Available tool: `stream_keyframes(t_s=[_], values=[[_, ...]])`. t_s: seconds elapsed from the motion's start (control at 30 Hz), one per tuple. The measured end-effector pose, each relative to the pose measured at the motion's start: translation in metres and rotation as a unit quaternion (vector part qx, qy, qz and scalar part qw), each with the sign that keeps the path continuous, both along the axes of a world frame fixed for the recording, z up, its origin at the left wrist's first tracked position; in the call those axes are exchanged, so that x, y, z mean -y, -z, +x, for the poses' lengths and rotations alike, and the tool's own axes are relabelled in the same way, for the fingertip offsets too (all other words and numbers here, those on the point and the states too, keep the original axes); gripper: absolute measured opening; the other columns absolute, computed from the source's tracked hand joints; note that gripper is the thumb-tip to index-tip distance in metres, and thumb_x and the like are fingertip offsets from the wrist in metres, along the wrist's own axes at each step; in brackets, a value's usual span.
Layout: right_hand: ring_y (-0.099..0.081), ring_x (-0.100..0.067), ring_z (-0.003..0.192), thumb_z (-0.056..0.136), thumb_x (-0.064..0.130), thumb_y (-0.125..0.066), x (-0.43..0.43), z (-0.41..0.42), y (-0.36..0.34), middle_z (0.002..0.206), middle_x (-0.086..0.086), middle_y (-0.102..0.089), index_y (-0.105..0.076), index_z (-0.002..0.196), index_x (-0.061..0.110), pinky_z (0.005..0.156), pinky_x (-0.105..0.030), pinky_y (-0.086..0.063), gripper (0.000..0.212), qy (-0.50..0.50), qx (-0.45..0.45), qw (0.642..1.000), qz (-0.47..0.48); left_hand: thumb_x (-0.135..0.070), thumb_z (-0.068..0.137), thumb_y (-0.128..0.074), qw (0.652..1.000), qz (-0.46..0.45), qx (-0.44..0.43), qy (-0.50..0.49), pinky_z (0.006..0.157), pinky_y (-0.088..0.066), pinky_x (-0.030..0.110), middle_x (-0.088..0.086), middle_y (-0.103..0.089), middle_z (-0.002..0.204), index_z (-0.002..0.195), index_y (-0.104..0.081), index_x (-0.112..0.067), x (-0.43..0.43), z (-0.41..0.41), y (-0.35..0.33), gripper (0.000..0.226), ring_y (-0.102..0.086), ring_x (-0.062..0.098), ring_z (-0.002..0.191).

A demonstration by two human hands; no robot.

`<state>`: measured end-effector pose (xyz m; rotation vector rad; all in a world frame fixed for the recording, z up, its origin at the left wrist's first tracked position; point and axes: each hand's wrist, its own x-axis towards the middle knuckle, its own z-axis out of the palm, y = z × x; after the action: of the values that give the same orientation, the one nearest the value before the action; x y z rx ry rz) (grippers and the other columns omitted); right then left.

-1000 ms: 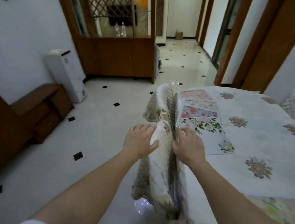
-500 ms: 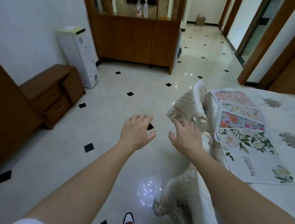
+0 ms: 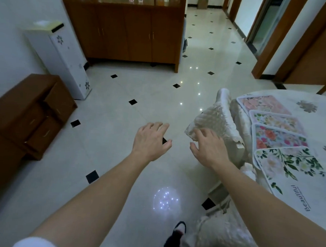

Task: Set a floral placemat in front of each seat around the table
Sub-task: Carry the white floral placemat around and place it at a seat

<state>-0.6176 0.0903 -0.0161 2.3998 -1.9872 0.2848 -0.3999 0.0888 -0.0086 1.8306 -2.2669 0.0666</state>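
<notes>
Four placemats [image 3: 280, 145] right of both hands | left hand [image 3: 150, 141], right hand [image 3: 207, 149]: fingers spread, empty

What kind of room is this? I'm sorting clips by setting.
Likely a home dining room: a cloth-covered table with four floral placemats overlapping, a covered chair beside it, and a wooden sideboard cabinet.
</notes>
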Motion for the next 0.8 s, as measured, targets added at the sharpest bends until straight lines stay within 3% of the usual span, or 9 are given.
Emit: stream_keyframes(t_s=[0.2,0.37,0.47,0.6,0.8], values=[[-0.054,-0.028,0.107,0.087,0.04,-0.052,0.05,-0.024,0.008,0.118,-0.006,-0.058,-0.051,0.126,0.021,0.086,-0.041,-0.043,0.043,0.034,0.012,0.999,0.0,-0.053,0.088,-0.046,0.999,-0.003,0.007,0.044,0.098,-0.043,0.041,-0.003,-0.053,0.139,0.14,-0.044,-0.025,0.069,-0.03,-0.002,0.059,-0.049,0.023,0.125],[-0.055,-0.03,0.107,0.087,0.041,-0.051,0.115,-0.071,0.014,0.119,-0.007,-0.06,-0.051,0.124,0.019,0.087,-0.043,-0.045,0.043,0.095,0.027,0.995,-0.013,-0.055,0.091,-0.043,0.993,0.002,0.035,0.11,0.1,-0.042,0.041,-0.002,-0.05,0.142,0.143,-0.039,-0.025,0.149,-0.082,-0.005,0.06,-0.046,0.023,0.127],[-0.054,-0.031,0.113,0.091,0.039,-0.048,0.156,-0.112,0.016,0.126,-0.01,-0.058,-0.049,0.132,0.019,0.092,-0.044,-0.044,0.046,0.136,0.064,0.988,-0.026,-0.056,0.092,-0.041,0.985,0.001,0.064,0.158,0.102,-0.041,0.041,-0.002,-0.047,0.144,0.145,-0.037,-0.026,0.199,-0.129,-0.008,0.061,-0.045,0.022,0.129],[-0.054,-0.032,0.109,0.09,0.045,-0.042,0.185,-0.177,0.024,0.122,-0.01,-0.058,-0.051,0.126,0.019,0.088,-0.044,-0.046,0.045,0.202,0.079,0.976,-0.013,-0.054,0.092,-0.04,0.972,0.004,0.068,0.224,0.1,-0.043,0.041,-0.002,-0.051,0.141,0.143,-0.041,-0.026,0.249,-0.206,-0.009,0.058,-0.048,0.022,0.126],[-0.05,-0.032,0.118,0.092,0.044,-0.044,0.154,-0.278,0.041,0.133,-0.011,-0.052,-0.043,0.139,0.019,0.094,-0.045,-0.044,0.053,0.34,0.095,0.935,0.022,-0.054,0.088,-0.042,0.927,0.024,0.072,0.367,0.098,-0.045,0.043,0.0,-0.053,0.141,0.142,-0.042,-0.025,0.272,-0.334,0.004,0.061,-0.05,0.025,0.125]])
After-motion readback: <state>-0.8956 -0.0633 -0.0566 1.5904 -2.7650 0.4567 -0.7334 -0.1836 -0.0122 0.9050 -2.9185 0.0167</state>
